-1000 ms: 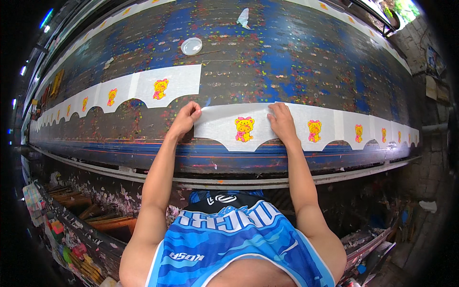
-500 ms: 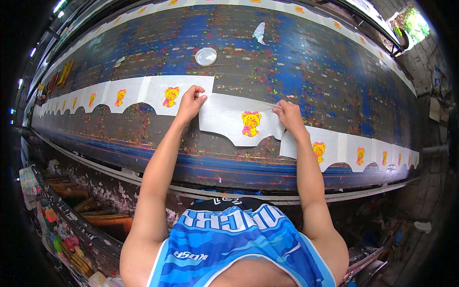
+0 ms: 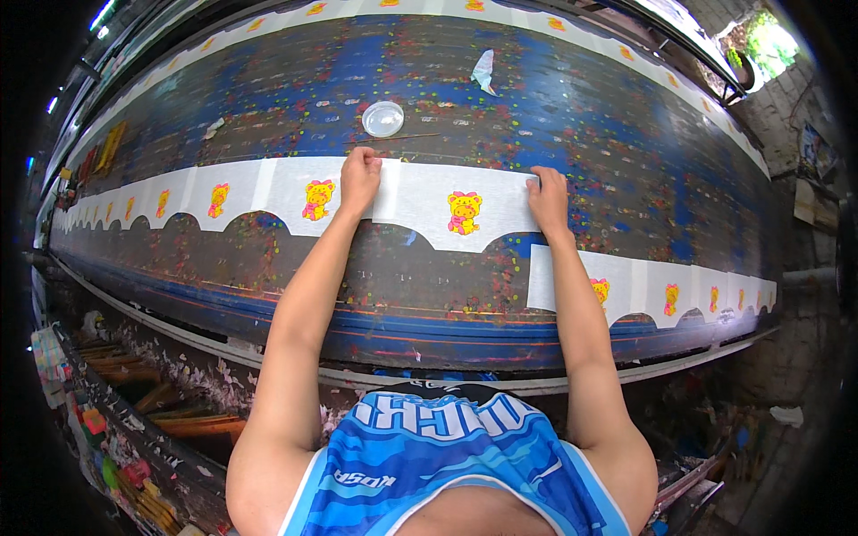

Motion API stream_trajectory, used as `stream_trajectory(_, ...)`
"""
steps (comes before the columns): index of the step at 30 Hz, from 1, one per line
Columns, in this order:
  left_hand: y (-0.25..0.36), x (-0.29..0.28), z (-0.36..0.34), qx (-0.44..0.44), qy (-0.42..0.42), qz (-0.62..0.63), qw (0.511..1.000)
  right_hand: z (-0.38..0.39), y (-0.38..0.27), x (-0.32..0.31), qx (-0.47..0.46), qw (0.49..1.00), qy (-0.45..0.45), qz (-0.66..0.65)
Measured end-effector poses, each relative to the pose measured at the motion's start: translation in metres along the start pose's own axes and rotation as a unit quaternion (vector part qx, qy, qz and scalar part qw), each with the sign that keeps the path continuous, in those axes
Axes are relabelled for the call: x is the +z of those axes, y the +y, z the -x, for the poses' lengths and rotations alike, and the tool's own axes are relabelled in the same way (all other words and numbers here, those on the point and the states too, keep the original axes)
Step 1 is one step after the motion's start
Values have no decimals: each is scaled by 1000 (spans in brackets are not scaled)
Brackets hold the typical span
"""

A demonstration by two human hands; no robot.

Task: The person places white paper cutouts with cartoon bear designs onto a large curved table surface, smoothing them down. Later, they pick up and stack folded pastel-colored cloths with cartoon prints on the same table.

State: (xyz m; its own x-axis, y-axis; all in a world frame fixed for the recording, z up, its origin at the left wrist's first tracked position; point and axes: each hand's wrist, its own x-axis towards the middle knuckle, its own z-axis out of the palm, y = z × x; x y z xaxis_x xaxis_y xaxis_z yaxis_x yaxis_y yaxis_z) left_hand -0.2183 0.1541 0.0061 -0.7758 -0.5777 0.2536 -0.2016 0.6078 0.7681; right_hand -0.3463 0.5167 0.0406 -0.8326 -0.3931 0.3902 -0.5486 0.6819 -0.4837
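A white cloth panel [image 3: 420, 198] with a scalloped lower edge and a yellow bear print with a pink bow [image 3: 464, 214] lies spread on the long work table [image 3: 402, 277]. My left hand [image 3: 360, 181] is closed, its fingertips pinching the panel's upper left part, where it overlaps the neighbouring printed panel [image 3: 295, 179]. At the upper right corner is my right hand [image 3: 549, 201], its thumb and bent fingers closed at the cloth's edge. That hand partly hides the corner. Below my right forearm begins another row of printed panels [image 3: 657, 281].
Beyond my hands lie a round clear lid [image 3: 382, 119], a thin stick [image 3: 393, 138] and a crumpled scrap [image 3: 483, 71]. More printed panels [image 3: 429, 7] line the far table edge. A rail [image 3: 474, 386] runs along the near side, with cluttered shelving [image 3: 134, 429] at lower left.
Both hands have moved the panel away from me, up into line with the left row. It was lifted and slack; now it lies flatter, its left end meeting the neighbouring panel.
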Motion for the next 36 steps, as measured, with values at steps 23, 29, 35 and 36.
stream_trajectory(23, 91, 5, 231, 117, -290, 131, 941, 274, -75, -74, 89, 994, 63, 11)
stream_trajectory(29, 110, 30, 228, 92, -290, 114, 946, 277, -37, -101, 94, 992, 85, 8)
stream_trajectory(35, 147, 105, 223, 135, -232, 45, 962, 268, 39, -141, 75, 993, 88, 4)
stream_trajectory(36, 155, 120, 219, 173, -197, -1, 965, 266, 56, -151, 66, 995, 80, 9)
